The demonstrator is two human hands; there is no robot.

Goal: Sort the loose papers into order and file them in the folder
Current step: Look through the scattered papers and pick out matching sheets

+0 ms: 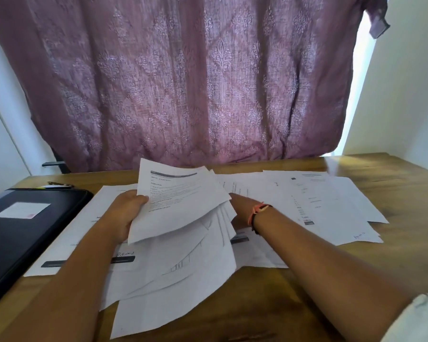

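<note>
Head view. A purple patterned curtain (183, 82) hangs behind the far edge of a wooden counter (393, 193), with pale walls on either side.

Loose papers (319, 201) lie overlapped and unsorted from the middle of the counter towards its right edge. More sheets reach the near edge. A closed black folder (22, 230) with a white label (22, 209) lies at the left edge, its long axis running from the near-left corner towards the far edge.

The left hand (124, 215) holds a fanned sheaf (178, 206) raised above the middle of the counter, with the fingers curled beneath and the thumb (142, 199) clamped on the top printed sheet. The right hand (242, 206), wearing a corded bracelet (260, 213), reaches in just behind the sheaf's right edge. The sheaf hides most of its fingers, so whether they are apart or together cannot be told.

The uncollected sheets lie to the right of and beyond that hand, so the right hand is the nearer one for gathering them. The folder lies left of the sheaf-holding hand and well apart from the right. Sorting appears to be only partly done, and filing has not yet begun. A pen (59, 185) rests beyond the folder.
</note>
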